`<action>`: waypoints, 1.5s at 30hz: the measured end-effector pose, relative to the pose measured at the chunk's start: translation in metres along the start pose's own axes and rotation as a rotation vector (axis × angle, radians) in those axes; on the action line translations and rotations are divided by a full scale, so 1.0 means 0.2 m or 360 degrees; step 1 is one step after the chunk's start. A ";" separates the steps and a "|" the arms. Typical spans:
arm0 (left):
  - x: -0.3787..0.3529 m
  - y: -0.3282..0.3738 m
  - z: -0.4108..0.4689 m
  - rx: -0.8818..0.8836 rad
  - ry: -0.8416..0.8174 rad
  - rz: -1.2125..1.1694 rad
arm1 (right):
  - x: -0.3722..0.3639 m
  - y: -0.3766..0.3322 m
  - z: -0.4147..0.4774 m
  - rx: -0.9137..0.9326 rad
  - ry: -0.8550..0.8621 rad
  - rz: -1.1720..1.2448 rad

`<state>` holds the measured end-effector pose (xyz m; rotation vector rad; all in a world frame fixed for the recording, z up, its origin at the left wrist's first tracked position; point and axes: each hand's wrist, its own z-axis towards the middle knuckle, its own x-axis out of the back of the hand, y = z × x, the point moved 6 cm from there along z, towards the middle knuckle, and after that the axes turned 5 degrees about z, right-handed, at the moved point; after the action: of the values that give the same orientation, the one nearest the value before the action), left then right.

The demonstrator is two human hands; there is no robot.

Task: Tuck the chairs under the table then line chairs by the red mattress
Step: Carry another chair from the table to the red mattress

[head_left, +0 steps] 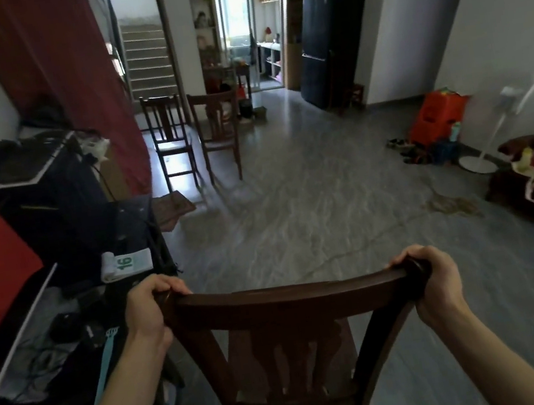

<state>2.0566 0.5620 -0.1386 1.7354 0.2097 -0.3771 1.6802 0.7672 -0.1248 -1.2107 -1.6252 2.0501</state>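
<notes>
Left grip (148, 312) is clamped over the left end of the top rail with its fingers curled over the front edge. Across the curve, the right grip (435, 281) matches it at the far end. That's two bare hands wrapped firmly round the chair (290, 297), which stands right in front of the person with its back to the camera and its seat pointing up the room. Its legs are out of frame, so I can't say whether it's lifted or resting on the floor (310, 202).

Scanning left to right, a cluttered desk (25, 331) sits just beside the chair. Beyond it the red mattress (66, 76) stands upright against the wall. At its foot, the near-wall chair (171, 137) and its neighbour (218, 129) are already side by side. Well off to the right stand a black fridge (331, 40) and a white fan (488, 138).

This looks like the next chair for that line. It appears to be solid dark wood, so I'd expect it to be stiff and fairly heavy, with the weight hanging low under the hands. The rail looks varnished and could be slick, so the ends where it meets the uprights are the sound place to hold. The glossy floor may let the legs slide or scrape, and the desk clutter on the left is the likely snag.
</notes>
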 end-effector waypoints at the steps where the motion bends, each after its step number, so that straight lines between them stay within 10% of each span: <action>1: -0.03 0.01 0.12 -0.0024 0.0026 -0.0009 | -0.06 0.03 0.15 -0.0008 -0.0038 0.0017; 45: -0.63 0.79 6.14 -0.0269 0.0297 -0.0619 | -3.53 2.16 5.69 -0.0386 -0.0530 0.0163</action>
<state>1.8299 -0.6608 -0.1458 1.5592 0.7011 -0.4645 1.4083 -0.6128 -0.1680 -1.0880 -2.0527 2.2669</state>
